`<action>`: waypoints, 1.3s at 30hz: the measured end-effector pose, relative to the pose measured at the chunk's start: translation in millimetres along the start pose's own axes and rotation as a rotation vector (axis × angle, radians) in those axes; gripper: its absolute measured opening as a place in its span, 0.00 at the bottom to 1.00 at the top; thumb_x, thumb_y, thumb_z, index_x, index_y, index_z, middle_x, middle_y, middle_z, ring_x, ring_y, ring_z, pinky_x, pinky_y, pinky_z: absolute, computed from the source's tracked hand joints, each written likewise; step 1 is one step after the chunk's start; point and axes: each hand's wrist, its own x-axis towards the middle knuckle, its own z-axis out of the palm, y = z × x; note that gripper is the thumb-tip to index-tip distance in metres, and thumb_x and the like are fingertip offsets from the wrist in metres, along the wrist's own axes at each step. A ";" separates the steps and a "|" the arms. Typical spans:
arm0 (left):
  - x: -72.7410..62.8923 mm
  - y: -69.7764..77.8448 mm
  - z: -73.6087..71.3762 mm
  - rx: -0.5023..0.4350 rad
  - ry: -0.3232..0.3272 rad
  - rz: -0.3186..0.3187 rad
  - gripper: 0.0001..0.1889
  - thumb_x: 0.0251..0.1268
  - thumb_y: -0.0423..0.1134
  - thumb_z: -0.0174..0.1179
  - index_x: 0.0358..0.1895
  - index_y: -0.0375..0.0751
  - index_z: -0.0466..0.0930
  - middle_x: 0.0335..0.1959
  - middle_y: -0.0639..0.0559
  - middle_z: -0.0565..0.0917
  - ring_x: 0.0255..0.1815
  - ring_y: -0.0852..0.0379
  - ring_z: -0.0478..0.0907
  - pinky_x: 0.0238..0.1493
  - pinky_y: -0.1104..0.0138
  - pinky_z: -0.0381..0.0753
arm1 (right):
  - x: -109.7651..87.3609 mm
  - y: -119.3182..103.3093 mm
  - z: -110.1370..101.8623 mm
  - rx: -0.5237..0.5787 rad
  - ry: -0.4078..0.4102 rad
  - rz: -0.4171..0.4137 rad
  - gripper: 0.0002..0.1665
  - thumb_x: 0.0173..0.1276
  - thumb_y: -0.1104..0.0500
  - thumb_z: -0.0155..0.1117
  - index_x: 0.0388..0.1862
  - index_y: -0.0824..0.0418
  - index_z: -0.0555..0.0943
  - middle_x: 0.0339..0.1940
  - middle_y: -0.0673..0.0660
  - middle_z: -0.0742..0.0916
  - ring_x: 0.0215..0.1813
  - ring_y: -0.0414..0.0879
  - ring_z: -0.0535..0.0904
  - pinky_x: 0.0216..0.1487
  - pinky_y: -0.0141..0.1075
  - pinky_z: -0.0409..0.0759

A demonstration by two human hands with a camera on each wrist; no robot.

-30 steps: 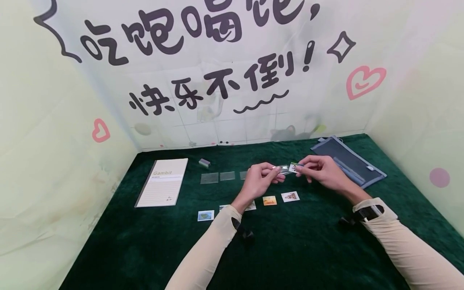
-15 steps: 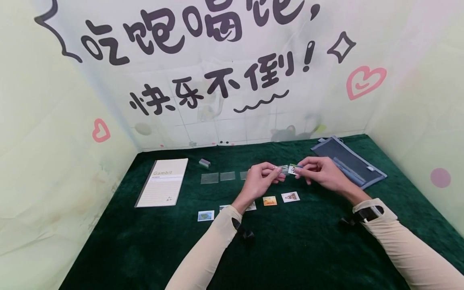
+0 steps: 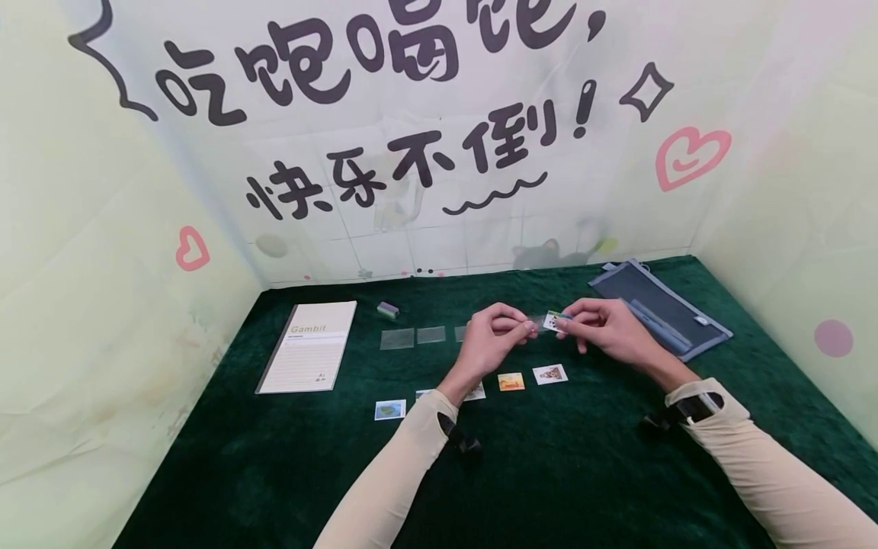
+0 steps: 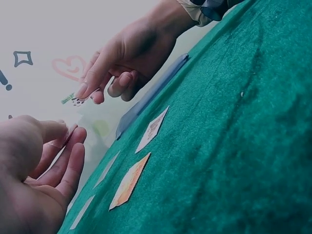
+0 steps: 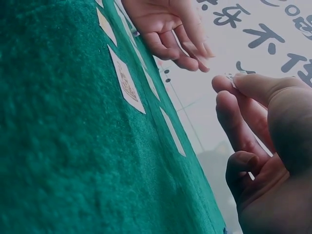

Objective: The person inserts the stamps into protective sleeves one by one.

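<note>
Between thumb and fingers my left hand [image 3: 495, 333] pinches a small clear plastic sleeve [image 3: 538, 323]; its edge reaches toward the other hand. My right hand [image 3: 610, 328] pinches a small stamp [image 3: 552, 321], white with dark spots and a green strip, its right part hidden by the fingertips. Stamp and sleeve overlap in the head view, held above the cloth. Below the hands lie an orange stamp [image 3: 511, 382] and a white stamp with a brown picture [image 3: 550, 374]. A blue stamp [image 3: 390, 410] lies left of my forearm, which partly hides others.
Clear sleeves [image 3: 397, 338] lie in a row behind the stamps. A notebook [image 3: 309, 347] is at the left, with a small eraser-like block [image 3: 387, 309] nearby. At the back right rests a blue mesh zip pouch [image 3: 686, 320]. Green cloth [image 3: 549, 473] covers the table.
The right hand's stamp has shifted slightly left, toward the clear sleeve. The left hand's fingers have adjusted a little on the sleeve. Things on the table stay where they were.
</note>
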 end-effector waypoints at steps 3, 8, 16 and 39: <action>0.8 1.2 -1.2 -0.011 0.001 -0.014 0.07 0.77 0.47 0.69 0.51 0.55 0.87 0.45 0.59 0.95 0.53 0.50 0.93 0.59 0.59 0.90 | 0.9 -0.4 0.6 0.003 -0.004 -0.003 0.15 0.84 0.53 0.65 0.59 0.61 0.84 0.45 0.70 0.93 0.29 0.53 0.86 0.42 0.43 0.83; 2.0 2.8 -3.1 -0.013 -0.018 -0.024 0.09 0.76 0.48 0.70 0.53 0.57 0.90 0.46 0.60 0.95 0.53 0.52 0.93 0.60 0.60 0.89 | 2.9 -2.0 1.4 0.001 0.000 0.008 0.16 0.84 0.51 0.65 0.59 0.60 0.84 0.45 0.70 0.93 0.29 0.53 0.86 0.42 0.44 0.84; 5.7 1.9 -5.9 -0.003 0.002 -0.021 0.08 0.73 0.50 0.73 0.50 0.62 0.91 0.45 0.62 0.95 0.51 0.61 0.92 0.64 0.54 0.87 | 6.0 -1.1 1.2 -0.005 0.016 0.022 0.16 0.84 0.51 0.64 0.59 0.60 0.84 0.46 0.69 0.93 0.30 0.53 0.86 0.42 0.43 0.84; 8.4 -0.4 -11.5 0.007 0.008 -0.032 0.07 0.72 0.50 0.74 0.49 0.63 0.91 0.45 0.63 0.95 0.51 0.63 0.91 0.63 0.52 0.84 | 6.2 -2.6 2.7 -0.015 0.024 0.055 0.17 0.84 0.49 0.64 0.59 0.59 0.84 0.46 0.68 0.93 0.30 0.53 0.85 0.44 0.42 0.82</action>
